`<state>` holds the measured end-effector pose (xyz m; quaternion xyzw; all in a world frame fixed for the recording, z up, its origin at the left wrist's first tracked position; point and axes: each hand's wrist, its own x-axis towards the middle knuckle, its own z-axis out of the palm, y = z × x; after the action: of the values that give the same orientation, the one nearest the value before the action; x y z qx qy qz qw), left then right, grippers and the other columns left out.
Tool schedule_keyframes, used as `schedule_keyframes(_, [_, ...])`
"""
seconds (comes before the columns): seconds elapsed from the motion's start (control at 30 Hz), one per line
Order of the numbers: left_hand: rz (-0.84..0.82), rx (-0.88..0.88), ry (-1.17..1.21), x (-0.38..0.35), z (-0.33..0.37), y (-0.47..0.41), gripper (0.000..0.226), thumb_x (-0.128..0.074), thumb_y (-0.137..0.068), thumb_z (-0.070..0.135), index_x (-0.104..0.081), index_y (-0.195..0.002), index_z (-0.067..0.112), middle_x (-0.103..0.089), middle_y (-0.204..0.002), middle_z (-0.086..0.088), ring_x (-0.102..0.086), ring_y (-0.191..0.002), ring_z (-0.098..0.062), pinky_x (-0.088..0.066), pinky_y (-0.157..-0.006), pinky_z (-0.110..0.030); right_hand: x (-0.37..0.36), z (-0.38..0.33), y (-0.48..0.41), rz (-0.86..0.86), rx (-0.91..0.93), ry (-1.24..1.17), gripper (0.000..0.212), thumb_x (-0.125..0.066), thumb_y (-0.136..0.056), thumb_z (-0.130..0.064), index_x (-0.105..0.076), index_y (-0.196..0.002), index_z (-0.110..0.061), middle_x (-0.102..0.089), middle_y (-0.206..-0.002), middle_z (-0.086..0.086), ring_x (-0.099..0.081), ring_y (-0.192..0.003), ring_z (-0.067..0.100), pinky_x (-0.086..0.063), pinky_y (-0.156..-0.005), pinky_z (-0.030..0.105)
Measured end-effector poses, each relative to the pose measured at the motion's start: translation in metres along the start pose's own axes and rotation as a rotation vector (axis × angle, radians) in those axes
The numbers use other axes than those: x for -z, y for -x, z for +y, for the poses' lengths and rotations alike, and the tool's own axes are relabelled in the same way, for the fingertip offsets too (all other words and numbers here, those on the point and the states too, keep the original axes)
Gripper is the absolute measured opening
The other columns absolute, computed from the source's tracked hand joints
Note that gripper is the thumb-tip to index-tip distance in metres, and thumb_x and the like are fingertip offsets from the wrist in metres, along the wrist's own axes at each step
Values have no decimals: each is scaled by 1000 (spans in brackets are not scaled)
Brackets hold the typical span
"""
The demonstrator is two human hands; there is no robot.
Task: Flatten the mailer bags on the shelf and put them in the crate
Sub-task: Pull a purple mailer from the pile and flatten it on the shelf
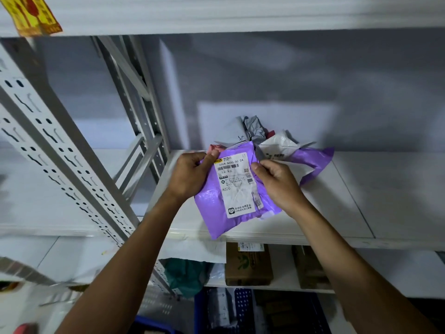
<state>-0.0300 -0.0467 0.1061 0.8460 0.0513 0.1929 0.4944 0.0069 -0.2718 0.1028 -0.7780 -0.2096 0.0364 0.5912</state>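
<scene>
1 purple mailer (216, 213) in left hand (190, 174), right hand (279, 184); pile (277, 143) behind half-hidden

On the left hand (190, 174) I see only thumb and knuckles; the fingers are hidden behind the purple mailer bag (216, 213). Same for the right hand (277, 184), fingers out of sight under the bag's edge. Fine print on the shipping label (237, 189) is too small for me to read. The pile of crumpled mailer bags (272, 143) is half covered by the held one, so I can't count them. The blue crate (243, 302) is cut by the bottom edge, contents blurred. The shelf (337, 213) hides the top of the cardboard box (248, 266). The yellow-red packet (31, 15) is cropped top left, print blurred. The red object (26, 329) bottom left is blurred and cropped, can't identify.
</scene>
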Motion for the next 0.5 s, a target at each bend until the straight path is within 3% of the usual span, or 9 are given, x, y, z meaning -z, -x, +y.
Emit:
schedule_keyframes(0.1, [38,87,-4,-6,-14,-3,71,-56,-91,64,-64,-72,-4,-63,-76,-27,-48,-59,-15,-44,-55,-42,-8,12,-1,41,-30,60,34,-51,-106,-24,-55,-73,-17,-56,-58,-16,-43,-56,-2,-35,-59,22])
schedule_keyframes(0.2, [159,222,-19,-19,-43,-4,55,-57,-95,58,-57,-67,11,-60,-64,-6,-51,-59,-12,-43,-58,-28,-21,36,-4,122,-125,47,34,-47,-107,-25,-56,-83,-3,-59,-70,4,-48,-64,5,-39,-63,29])
schedule_keyframes(0.27, [103,386,73,-32,-66,-2,47,-55,-95,62,-61,-91,16,-70,-86,-3,-67,-76,-18,-58,-65,-36,-32,54,-3,178,-232,-13,32,-46,-107,-20,-58,-85,0,-61,-74,7,-50,-68,8,-40,-64,28])
schedule_keyframes(0.33, [-24,562,237,-49,-83,9,43,-60,-98,47,-51,-122,13,-66,-114,-12,-68,-96,-29,-62,-63,-44,-44,72,0,204,-354,-43,30,-44,-107,-18,-58,-88,-1,-64,-80,11,-55,-70,14,-41,-61,26])
schedule_keyframes(0.4, [-56,601,255,-64,-104,19,53,-67,-94,41,-43,-134,14,-60,-125,-15,-65,-106,-32,-62,-74,-51,-55,89,4,213,-440,-46,26,-41,-108,-18,-57,-88,-10,-65,-84,6,-61,-75,16,-46,-61,23])
schedule_keyframes(0.5, [-4,535,169,-79,-134,26,67,-71,-84,47,-45,-140,20,-51,-139,-13,-61,-112,-29,-56,-94,-52,-64,111,6,236,-529,-28,22,-37,-108,-22,-56,-98,-14,-68,-102,11,-67,-95,28,-55,-81,37])
